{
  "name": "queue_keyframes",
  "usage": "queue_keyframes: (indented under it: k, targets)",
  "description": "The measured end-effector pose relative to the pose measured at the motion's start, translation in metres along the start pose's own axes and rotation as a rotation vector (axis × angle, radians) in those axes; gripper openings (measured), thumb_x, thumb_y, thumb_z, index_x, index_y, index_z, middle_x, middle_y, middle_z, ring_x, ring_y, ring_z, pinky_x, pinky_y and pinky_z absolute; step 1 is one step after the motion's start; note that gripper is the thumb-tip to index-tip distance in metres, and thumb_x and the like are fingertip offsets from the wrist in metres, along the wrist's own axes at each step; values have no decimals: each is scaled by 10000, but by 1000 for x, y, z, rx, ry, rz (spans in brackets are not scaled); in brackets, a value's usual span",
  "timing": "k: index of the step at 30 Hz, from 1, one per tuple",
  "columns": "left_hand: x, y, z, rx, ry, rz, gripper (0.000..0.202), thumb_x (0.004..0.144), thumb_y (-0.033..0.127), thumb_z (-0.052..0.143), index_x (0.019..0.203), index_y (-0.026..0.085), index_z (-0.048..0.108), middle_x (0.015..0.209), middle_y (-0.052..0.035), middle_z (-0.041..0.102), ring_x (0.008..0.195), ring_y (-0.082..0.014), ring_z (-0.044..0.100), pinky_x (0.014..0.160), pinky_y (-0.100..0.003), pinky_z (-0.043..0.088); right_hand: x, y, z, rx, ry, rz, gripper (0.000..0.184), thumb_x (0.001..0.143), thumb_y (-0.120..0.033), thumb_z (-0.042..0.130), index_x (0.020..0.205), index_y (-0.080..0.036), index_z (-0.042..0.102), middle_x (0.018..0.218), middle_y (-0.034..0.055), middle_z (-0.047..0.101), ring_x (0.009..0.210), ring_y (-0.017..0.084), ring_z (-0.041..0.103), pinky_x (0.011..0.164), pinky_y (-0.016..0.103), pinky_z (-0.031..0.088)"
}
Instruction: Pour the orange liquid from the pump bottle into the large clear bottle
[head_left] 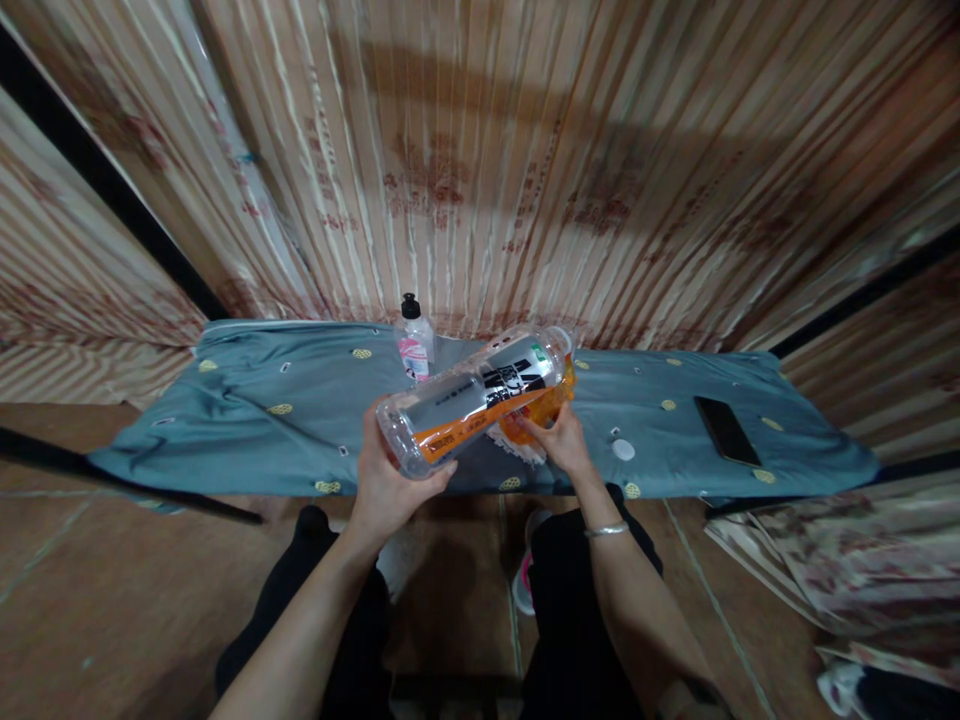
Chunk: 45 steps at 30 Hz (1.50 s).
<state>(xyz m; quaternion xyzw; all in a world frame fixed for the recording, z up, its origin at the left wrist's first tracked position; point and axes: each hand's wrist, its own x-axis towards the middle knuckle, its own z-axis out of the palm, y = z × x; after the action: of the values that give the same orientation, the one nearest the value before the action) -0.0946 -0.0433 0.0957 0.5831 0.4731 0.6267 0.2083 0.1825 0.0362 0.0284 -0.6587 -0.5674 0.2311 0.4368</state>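
My left hand [390, 480] is wrapped round the base of a large clear plastic bottle [450, 400] with a silver, black and orange label. The bottle is tilted, its open-looking neck up to the right. Under the neck, my right hand [559, 437] grips an orange translucent packet [546, 405], partly hidden behind the bottle; I cannot tell whether the two touch. Below the packet, something white and ruffled [521, 447] shows. Behind the large bottle stands a small clear bottle [415, 350] with a black top and a pink label.
A teal patterned cloth [247, 420] covers the narrow table. A round white cap [622, 449] lies right of my right hand. Farther right is a black phone [726, 430]. A pleated curtain [465, 170] hangs behind, and black poles [112, 170] stand at both sides.
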Motion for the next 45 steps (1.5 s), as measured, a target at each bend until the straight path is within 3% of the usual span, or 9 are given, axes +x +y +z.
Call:
queue_keyframes:
  k: [10,20,39,45]
  targets:
    - [0,2,-1,8,-9,-16,768,622,415,890,1275,220,537,1212,-106,694,1104,-300,724,992,-492,611,-1,0,1,21,-5,6,761,610,-766,800,1093,-214,595,1047,150,804,980,368,767,857,484,610]
    - [1,4,0,18,-2,-45,791,585,428,894,1262,222,541,1193,-102,707,1086,-300,734,954,-466,631,0,2,0,33,-15,4,788,626,-713,828,1167,-189,596,1118,176,795,1033,378,767,906,507,607]
    - [2,5,-1,19,-11,-35,777,605,424,892,1269,218,544,1226,-118,695,1119,-309,721,994,-490,609,-1,-2,-1,9,-3,1,754,624,-680,842,1160,-213,591,1099,154,796,1024,379,762,901,504,601]
    - [2,5,1,9,-2,-32,780,604,455,885,1263,222,539,1184,-87,708,1082,-284,733,962,-450,624,0,-4,-1,-5,0,23,717,605,-647,857,1119,-220,598,1083,150,799,1020,384,765,894,510,609]
